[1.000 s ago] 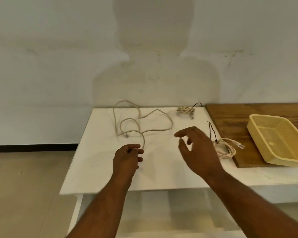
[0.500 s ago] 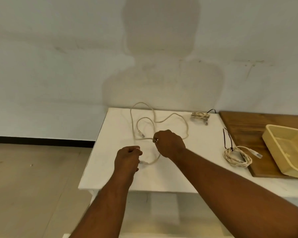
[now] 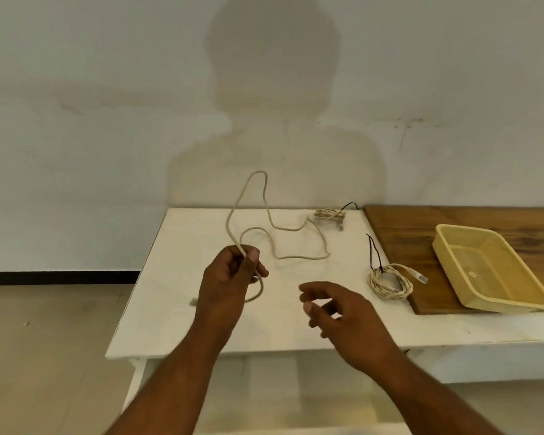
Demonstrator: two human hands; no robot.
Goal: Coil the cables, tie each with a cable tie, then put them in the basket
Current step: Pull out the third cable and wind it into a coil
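A long beige cable point(image 3: 291, 228) lies in loose bends on the white table point(image 3: 170, 309), with one loop rising against the wall. My left hand point(image 3: 230, 277) grips the cable's near part, and a small loop hangs below its fingers. To the right, my right hand point(image 3: 336, 312) hovers over the table with relaxed fingers and holds nothing. A coiled beige cable point(image 3: 390, 282) with a black tie sits at the wooden board's edge. Another coiled bundle point(image 3: 329, 214) lies at the table's back. The yellow basket point(image 3: 446, 262) stands on the board.
A dark wooden board point(image 3: 405, 233) covers the right part of the table, under the basket. The wall stands directly behind the table. Tiled floor point(image 3: 44, 340) lies to the left.
My right hand has let go of the cable and drawn back toward me. My left hand has lifted, holding a loop of the cable, and the far bends have shifted.
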